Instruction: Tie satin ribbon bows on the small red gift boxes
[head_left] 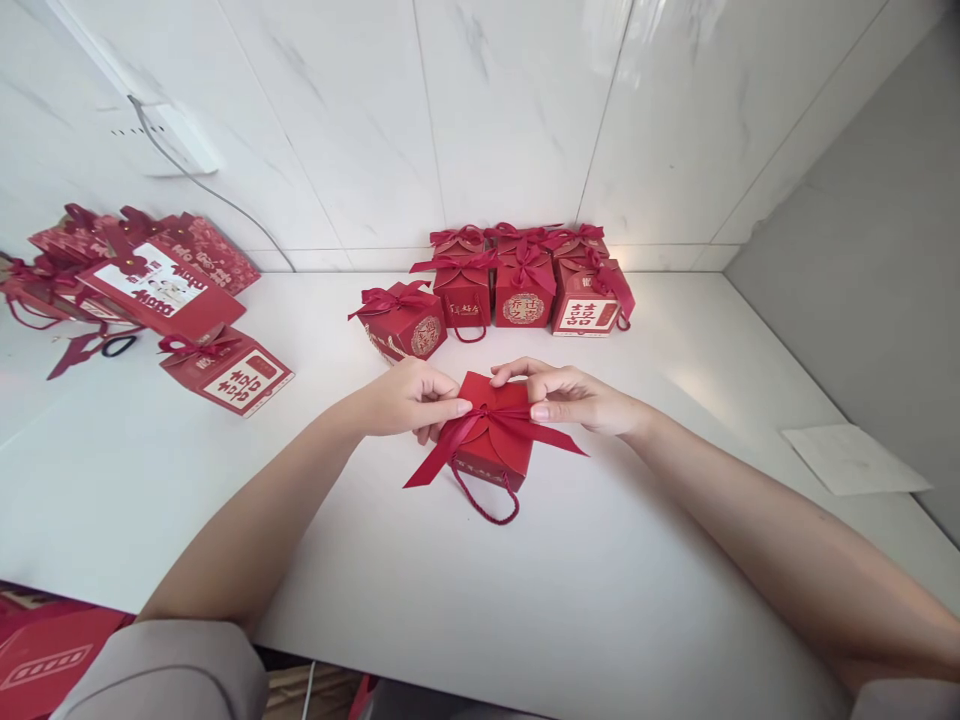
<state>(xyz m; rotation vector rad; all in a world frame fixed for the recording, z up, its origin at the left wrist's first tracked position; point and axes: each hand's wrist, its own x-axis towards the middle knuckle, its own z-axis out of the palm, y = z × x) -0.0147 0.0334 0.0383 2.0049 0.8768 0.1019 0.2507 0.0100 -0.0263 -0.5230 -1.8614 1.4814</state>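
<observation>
A small red gift box (pixel 501 455) stands on the white table in front of me, its top flaps folded shut. Across the top runs a dark red ribbon (pixel 559 436) knotted in the middle, its two tails spreading left and right. My left hand (pixel 420 398) pinches the ribbon between thumb and finger at the left of the knot. On the other side, my right hand (pixel 574 398) pinches it with thumb and index finger. A twisted red cord handle (pixel 491 518) hangs in a loop from the box front.
Several ribboned red boxes (pixel 525 300) stand in rows by the tiled wall, one (pixel 401 322) apart at their left. Further left lie a box with white label (pixel 240 378) and a pile of red boxes (pixel 150 285). A white sheet (pixel 855 458) lies right.
</observation>
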